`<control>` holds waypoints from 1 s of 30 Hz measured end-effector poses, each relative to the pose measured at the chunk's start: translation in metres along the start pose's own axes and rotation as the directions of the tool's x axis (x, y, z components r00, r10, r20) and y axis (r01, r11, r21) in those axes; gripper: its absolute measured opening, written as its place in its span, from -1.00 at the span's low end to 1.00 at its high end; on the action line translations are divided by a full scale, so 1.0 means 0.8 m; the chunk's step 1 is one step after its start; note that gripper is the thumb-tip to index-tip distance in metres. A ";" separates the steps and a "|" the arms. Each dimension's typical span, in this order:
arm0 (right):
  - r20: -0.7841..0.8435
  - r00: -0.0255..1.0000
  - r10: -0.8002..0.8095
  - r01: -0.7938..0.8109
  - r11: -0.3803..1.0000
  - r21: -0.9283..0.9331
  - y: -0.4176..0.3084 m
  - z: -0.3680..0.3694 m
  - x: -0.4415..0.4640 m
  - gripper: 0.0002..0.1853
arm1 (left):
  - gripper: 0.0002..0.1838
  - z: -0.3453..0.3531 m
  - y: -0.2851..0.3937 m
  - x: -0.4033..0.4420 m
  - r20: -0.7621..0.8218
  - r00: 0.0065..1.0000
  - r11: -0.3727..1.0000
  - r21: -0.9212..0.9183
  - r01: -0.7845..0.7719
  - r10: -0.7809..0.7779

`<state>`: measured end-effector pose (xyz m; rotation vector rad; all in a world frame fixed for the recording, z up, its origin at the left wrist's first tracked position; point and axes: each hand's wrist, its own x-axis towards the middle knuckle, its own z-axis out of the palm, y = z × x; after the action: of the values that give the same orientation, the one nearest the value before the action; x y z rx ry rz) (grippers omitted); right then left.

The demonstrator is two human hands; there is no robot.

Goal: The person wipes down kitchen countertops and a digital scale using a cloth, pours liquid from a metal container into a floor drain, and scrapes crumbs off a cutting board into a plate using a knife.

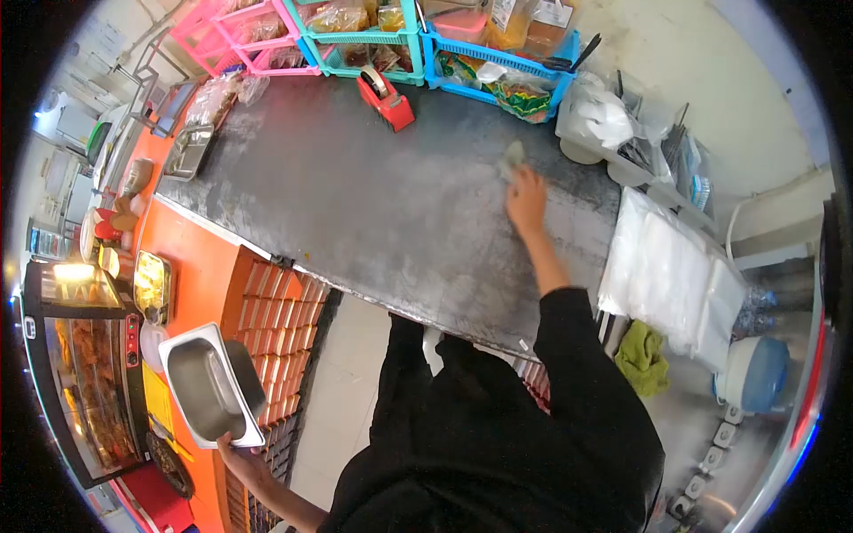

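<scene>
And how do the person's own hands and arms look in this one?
The left hand and right hand look ungloved. A plain black sleeve covers the right upper arm and ends short of the wrist. The left forearm is bare.

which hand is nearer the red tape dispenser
Right: the right hand is at the table, right of the dispenser and closer to the person; the left hand is farther off, lower left, holding a pan.

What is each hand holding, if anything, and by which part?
The left hand holds a rectangular silver metal pan by the near end of its rim. The right hand has a blurred, pale greenish cloth-like item at its fingertips; grip unclear.
</scene>
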<state>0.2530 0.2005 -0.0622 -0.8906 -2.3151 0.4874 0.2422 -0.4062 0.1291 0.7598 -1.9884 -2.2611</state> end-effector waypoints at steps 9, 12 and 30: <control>0.296 0.592 -0.750 0.211 0.499 0.841 -0.236 -0.020 -0.212 -0.56 | -0.78 0.023 -0.009 0.002 -0.021 1.000 0.997 -0.072 -0.023 0.022; 0.333 0.907 -0.257 0.039 0.840 0.541 -0.148 -0.141 -0.097 -0.52 | -0.78 0.024 -0.009 0.003 -0.033 0.997 0.997 -0.035 -0.074 0.073; 0.145 0.983 -0.117 0.086 0.975 0.207 -0.058 -0.152 -0.183 -0.59 | -0.82 0.097 -0.009 0.043 0.226 0.973 0.998 -0.049 0.050 -0.037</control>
<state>0.3966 0.0796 -0.0059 -0.6545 -2.3861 0.7543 0.1847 -0.3450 0.1157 0.5702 -2.0066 -2.5174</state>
